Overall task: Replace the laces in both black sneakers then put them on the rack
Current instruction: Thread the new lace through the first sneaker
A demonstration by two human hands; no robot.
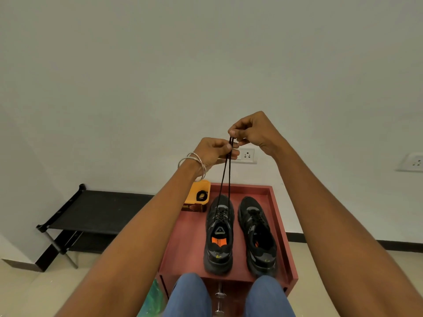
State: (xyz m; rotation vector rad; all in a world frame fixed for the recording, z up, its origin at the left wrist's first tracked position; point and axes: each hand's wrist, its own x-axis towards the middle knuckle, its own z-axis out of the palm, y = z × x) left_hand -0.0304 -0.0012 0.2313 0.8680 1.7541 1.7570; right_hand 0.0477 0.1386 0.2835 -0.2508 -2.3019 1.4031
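Two black sneakers stand side by side on a red table (183,248), the left sneaker (219,234) and the right sneaker (258,236), toes pointing far. One yellow box (199,197) sits at the far left corner. Above them, the left hand (212,152) and right hand (249,131) nearly touch, each pinching the two raised ends of one black lace (225,175) that rises from the left sneaker. One black rack (96,209) stands far left.
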